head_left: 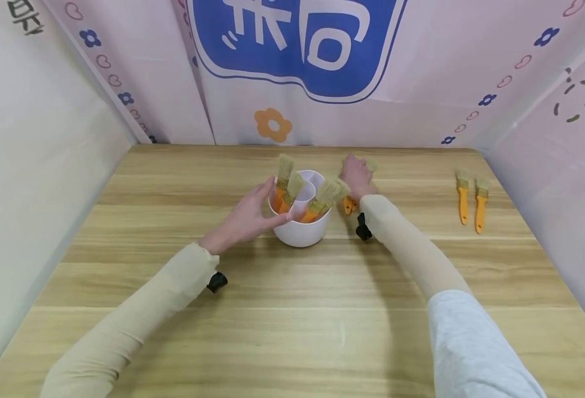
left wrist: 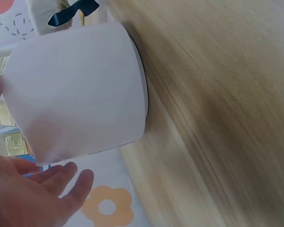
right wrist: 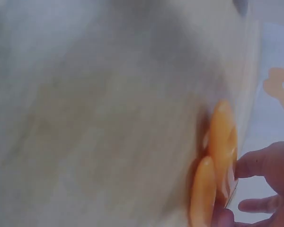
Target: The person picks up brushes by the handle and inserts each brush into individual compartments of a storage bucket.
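A white round pot (head_left: 299, 236) with dividers inside stands near the middle of the table. Two paintbrushes (head_left: 285, 167) lean bristles up in its left compartment; more paintbrushes (head_left: 326, 194) lean in the front right one. My left hand (head_left: 244, 215) rests against the pot's left side, thumb along the front rim and fingers spread behind. Right of the pot, my right hand (head_left: 357, 174) is down over paintbrushes lying on the table, hiding their middles. Two orange handles (right wrist: 222, 137) show in the right wrist view; thumb and a fingertip pinch the further one.
Two more paintbrushes (head_left: 463, 204) with orange handles lie side by side at the right of the wooden table (head_left: 292, 331). Printed cloth walls (head_left: 411, 119) stand along the back and both sides. Each wrist carries a small black device (head_left: 217, 282).
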Demonstrator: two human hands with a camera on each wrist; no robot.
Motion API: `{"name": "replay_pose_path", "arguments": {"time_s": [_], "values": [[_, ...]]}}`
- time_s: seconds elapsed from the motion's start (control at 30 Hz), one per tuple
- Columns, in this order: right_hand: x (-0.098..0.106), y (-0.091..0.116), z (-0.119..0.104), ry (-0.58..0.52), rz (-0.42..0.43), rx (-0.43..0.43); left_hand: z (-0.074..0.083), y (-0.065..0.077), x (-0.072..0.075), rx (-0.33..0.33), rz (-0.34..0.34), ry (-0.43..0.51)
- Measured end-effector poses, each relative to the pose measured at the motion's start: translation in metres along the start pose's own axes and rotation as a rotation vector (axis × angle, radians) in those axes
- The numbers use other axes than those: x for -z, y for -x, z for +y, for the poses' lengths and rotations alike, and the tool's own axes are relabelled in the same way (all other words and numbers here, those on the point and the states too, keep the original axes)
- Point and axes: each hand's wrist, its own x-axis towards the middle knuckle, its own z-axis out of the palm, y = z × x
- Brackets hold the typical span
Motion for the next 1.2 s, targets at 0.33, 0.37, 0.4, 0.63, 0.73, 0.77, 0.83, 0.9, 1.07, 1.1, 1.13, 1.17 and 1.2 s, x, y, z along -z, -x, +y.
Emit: {"name": "replay_pose_path", "arguments": {"time_s": [0.33,0.37,0.4,0.63,0.73,0.77,0.83,0.9,1.07,1.1,1.13,1.17,1.2], "values": [[0.010,0.004,0.006,-0.077,-0.034,-0.026,-0.001,0.002,-0.001,-0.067,0.032,0.082],[0.012,0.004,0.007,-0.112,-0.037,-0.022,-0.002,0.002,-0.001,-0.076,0.040,0.091],[0.015,0.005,0.008,-0.154,-0.043,-0.019,-0.002,0.002,-0.002,-0.084,0.049,0.101],[0.035,0.013,0.018,-0.531,-0.167,-0.033,-0.006,0.002,-0.003,-0.096,0.101,0.159],[0.039,0.015,0.024,-0.694,-0.221,-0.057,-0.007,0.001,-0.003,-0.100,0.103,0.163],[0.040,0.016,0.025,-0.735,-0.237,-0.063,-0.007,0.001,-0.003,-0.098,0.105,0.163],[0.041,0.018,0.027,-0.778,-0.259,-0.067,-0.008,0.000,-0.003,-0.096,0.108,0.167],[0.042,0.019,0.028,-0.778,-0.279,-0.070,-0.009,0.000,-0.003,-0.091,0.111,0.175],[0.045,0.026,0.028,-0.747,-0.317,-0.058,-0.007,0.000,-0.004,-0.070,0.137,0.210],[0.046,0.027,0.028,-0.739,-0.318,-0.056,-0.007,-0.001,-0.004,-0.067,0.145,0.221],[0.047,0.028,0.028,-0.733,-0.318,-0.053,-0.007,-0.001,-0.004,-0.066,0.153,0.228],[0.048,0.029,0.027,-0.727,-0.318,-0.047,-0.006,-0.001,-0.005,-0.064,0.159,0.239],[0.049,0.031,0.027,-0.724,-0.317,-0.042,-0.006,-0.001,-0.005,-0.063,0.165,0.249]]}}
